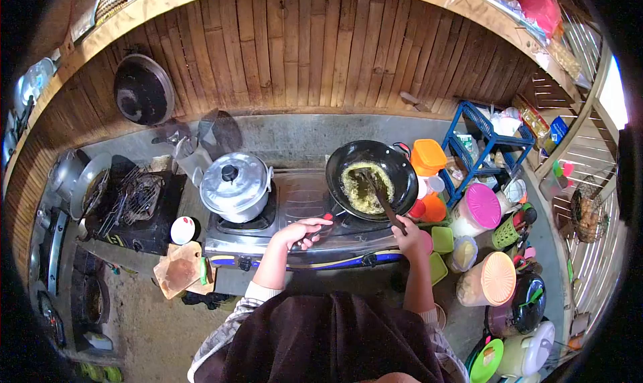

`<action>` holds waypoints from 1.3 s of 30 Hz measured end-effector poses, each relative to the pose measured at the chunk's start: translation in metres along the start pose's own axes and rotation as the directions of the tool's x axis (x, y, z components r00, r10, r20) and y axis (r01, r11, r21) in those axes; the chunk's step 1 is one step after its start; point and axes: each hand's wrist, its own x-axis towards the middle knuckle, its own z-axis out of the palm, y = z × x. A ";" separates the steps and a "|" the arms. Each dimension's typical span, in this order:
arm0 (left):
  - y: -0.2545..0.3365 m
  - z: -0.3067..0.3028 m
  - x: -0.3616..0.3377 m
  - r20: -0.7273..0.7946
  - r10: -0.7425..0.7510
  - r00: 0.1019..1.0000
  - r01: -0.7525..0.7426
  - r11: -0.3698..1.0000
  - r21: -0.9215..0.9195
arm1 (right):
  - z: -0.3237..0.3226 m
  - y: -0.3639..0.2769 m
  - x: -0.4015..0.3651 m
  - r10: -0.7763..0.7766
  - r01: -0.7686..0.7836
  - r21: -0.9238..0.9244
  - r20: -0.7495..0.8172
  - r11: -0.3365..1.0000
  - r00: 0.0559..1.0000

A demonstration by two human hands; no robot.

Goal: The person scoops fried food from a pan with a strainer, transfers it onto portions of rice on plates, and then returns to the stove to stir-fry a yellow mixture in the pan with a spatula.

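Note:
A black wok (402, 182) sits over the right burner of the stove, with a yellowish, bubbling mass (355, 199) in its bottom. My right hand (406, 237) is closed round the handle of a dark brown spatula (385, 202), whose blade end rests in that mass. At the wok's near left side, my left hand (301, 234) has its fingers wrapped round the wok's handle, which shows a red part close to the rim. The exact grip under the left fingers is partly hidden.
A lidded aluminium pot (234, 185) stands on the left burner of the stove (301, 199). Orange containers (429, 157), a blue rack (492, 138) and several lidded jars (482, 205) crowd the right side. A cutting board (175, 270) and a black grill stove (137, 225) are at left.

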 end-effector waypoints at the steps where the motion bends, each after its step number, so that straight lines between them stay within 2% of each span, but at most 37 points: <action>1: 0.000 0.000 0.000 0.009 0.003 1.000 -0.003 1.000 -0.003 | 0.008 0.008 0.008 0.034 -0.035 0.061 0.004 0.998 0.999; 2: -0.001 -0.001 0.001 0.006 0.003 1.000 -0.003 1.000 -0.002 | 0.022 0.031 0.020 0.015 -0.013 0.102 -0.017 0.995 1.000; 7: 0.000 0.001 -0.001 0.001 0.002 1.000 -0.002 1.000 -0.006 | 0.024 0.019 0.031 0.002 0.006 0.082 -0.102 0.997 0.995; 10: 0.000 0.001 -0.001 -0.004 0.003 1.000 -0.003 1.000 0.009 | 0.021 0.014 0.029 -0.050 0.061 0.054 -0.184 0.997 0.982; 12: -0.001 -0.001 0.001 -0.001 -0.002 1.000 0.002 1.000 0.014 | 0.020 0.020 0.029 -0.074 0.069 -0.034 -0.218 0.997 0.973; 16: 0.001 0.002 -0.001 -0.004 -0.002 1.000 0.002 1.000 0.028 | 0.009 0.028 0.022 -0.039 0.033 -0.035 -0.188 0.999 0.981; 19: 0.001 0.003 -0.004 -0.007 -0.005 1.000 0.005 1.000 0.021 | -0.001 0.043 0.010 -0.122 0.112 -0.065 -0.180 0.992 0.976; 22: 0.000 0.002 -0.003 -0.005 -0.016 1.000 0.016 1.000 0.004 | -0.011 0.058 -0.002 -0.067 0.051 -0.107 -0.154 0.993 0.986; 25: 0.000 0.003 -0.004 -0.004 -0.014 1.000 0.014 1.000 -0.016 | -0.020 0.063 -0.016 -0.008 0.005 -0.025 -0.136 1.000 0.991; 27: -0.002 0.001 -0.004 -0.025 0.003 1.000 -0.003 1.000 0.012 | -0.034 0.044 -0.033 0.025 -0.006 0.119 -0.159 0.993 0.987; 28: -0.003 0.000 -0.003 -0.024 0.002 1.000 -0.001 1.000 0.013 | -0.045 0.024 -0.041 0.027 -0.008 0.120 -0.160 0.993 0.987; 30: -0.004 0.000 -0.002 -0.010 0.010 1.000 -0.010 1.000 -0.004 | -0.068 -0.019 -0.055 0.158 -0.154 0.055 -0.067 0.987 0.985; 33: 0.000 0.005 -0.004 -0.041 -0.014 0.999 0.015 0.999 0.028 | -0.084 -0.013 -0.068 0.217 -0.218 -0.005 -0.048 0.976 0.975; 37: 0.001 0.006 -0.003 -0.044 -0.022 0.999 0.024 0.999 0.035 | -0.095 0.017 -0.079 0.184 -0.185 -0.016 -0.048 0.983 0.982; 39: 0.001 0.007 -0.004 -0.044 -0.020 0.999 0.021 0.999 0.032 | -0.103 0.012 -0.085 0.190 -0.191 -0.028 -0.045 0.981 0.981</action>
